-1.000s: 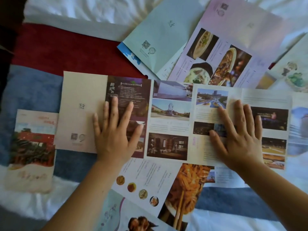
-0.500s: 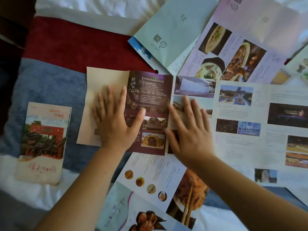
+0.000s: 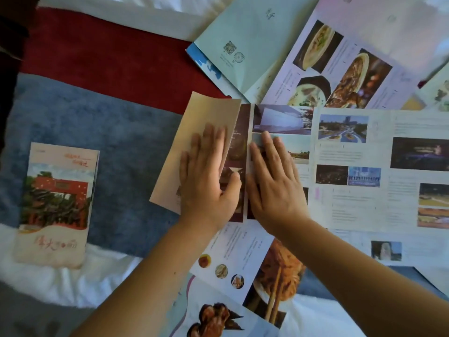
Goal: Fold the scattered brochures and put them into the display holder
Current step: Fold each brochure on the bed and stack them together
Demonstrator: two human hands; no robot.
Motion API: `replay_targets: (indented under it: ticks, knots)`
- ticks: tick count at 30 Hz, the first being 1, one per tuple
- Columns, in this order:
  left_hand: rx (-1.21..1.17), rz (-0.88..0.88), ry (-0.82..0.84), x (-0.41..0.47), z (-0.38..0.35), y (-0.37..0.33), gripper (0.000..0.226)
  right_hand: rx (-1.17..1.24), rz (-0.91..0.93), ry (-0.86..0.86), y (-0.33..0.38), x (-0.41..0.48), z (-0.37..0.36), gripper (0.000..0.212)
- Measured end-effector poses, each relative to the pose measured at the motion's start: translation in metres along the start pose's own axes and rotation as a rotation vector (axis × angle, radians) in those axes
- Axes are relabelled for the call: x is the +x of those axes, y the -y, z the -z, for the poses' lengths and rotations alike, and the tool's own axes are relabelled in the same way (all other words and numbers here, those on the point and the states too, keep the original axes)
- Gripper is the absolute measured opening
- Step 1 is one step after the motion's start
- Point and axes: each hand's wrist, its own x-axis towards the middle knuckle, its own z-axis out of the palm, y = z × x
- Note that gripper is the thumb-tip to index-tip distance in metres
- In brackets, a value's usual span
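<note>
Our left hand lies flat, fingers straight, on the beige flap, with the thumb spread onto the dark panel beside it. Our right hand is flat too, fingers straight, pressing the next panel just beside the crease. Neither hand pinches anything. The flap is the left end of the long brochure, which lies open. The flap sits slanted over the dark panel, its top edge not square with the brochure's top edge, so the fold is not yet set. To do it well, we judge, we should keep the right palm as an anchor, line the flap's corners up with the panel edge, then press along the crease from middle to ends. The soft blanket underneath gives little backing, so firm pressure matters. Well to the left of the long brochure lies a folded brochure. Above the long brochure are a teal brochure and a food brochure, and a food leaflet pokes out below it. The display holder is not in view.
</note>
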Motion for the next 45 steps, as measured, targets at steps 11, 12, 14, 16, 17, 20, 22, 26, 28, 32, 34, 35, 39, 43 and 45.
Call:
replay_targets:
  ticks: [11, 12, 14, 16, 17, 20, 22, 26, 28, 32, 34, 35, 39, 43, 45]
  knots:
    - [0.052, 0.114, -0.037, 0.002, -0.023, -0.043, 0.072, -0.273, -0.138, -0.017, -0.13, -0.045, 0.068, 0.069]
    - [0.062, 0.109, -0.038, 0.001, -0.026, -0.047, 0.072, -0.287, -0.125, 0.006, -0.139, -0.048, 0.071, 0.069]
    - [0.087, 0.102, -0.035, 0.001, -0.033, -0.057, 0.073, -0.287, -0.099, 0.041, -0.149, -0.052, 0.071, 0.07]
    - [0.107, 0.104, -0.026, 0.0, -0.04, -0.068, 0.075, -0.26, -0.096, 0.049, -0.155, -0.054, 0.067, 0.071]
    - [0.122, 0.107, -0.024, 0.0, -0.043, -0.073, 0.075, -0.248, -0.098, 0.047, -0.156, -0.054, 0.065, 0.07]
    - [0.189, 0.128, -0.023, 0.001, -0.051, -0.086, 0.077, -0.226, -0.095, 0.029, -0.159, -0.053, 0.06, 0.07]
    - [0.219, 0.163, -0.015, 0.002, -0.056, -0.095, 0.077, -0.206, -0.091, 0.017, -0.159, -0.053, 0.058, 0.07]
    - [0.319, 0.186, 0.033, 0.005, -0.063, -0.112, 0.071, -0.195, -0.092, 0.003, -0.157, -0.058, 0.053, 0.069]
    - [0.359, 0.206, 0.055, 0.008, -0.068, -0.12, 0.07, -0.196, -0.091, -0.007, -0.158, -0.059, 0.052, 0.069]
    - [0.375, 0.174, 0.087, 0.011, -0.083, -0.135, 0.07, -0.193, -0.082, -0.031, -0.159, -0.058, 0.052, 0.069]
    - [0.391, 0.11, 0.104, 0.01, -0.094, -0.137, 0.071, -0.186, -0.069, -0.056, -0.159, -0.058, 0.052, 0.068]
    - [0.403, 0.092, 0.109, 0.008, -0.101, -0.135, 0.07, -0.184, -0.065, -0.062, -0.159, -0.058, 0.051, 0.068]
    - [0.516, 0.021, 0.077, 0.002, -0.118, -0.115, 0.071, -0.188, -0.073, -0.057, -0.159, -0.061, 0.049, 0.068]
    - [0.6, -0.082, 0.07, 0.009, -0.115, -0.099, 0.073, -0.186, -0.105, -0.035, -0.149, -0.062, 0.046, 0.071]
    - [0.617, -0.083, 0.067, 0.015, -0.107, -0.09, 0.073, -0.196, -0.069, -0.01, -0.144, -0.058, 0.048, 0.07]
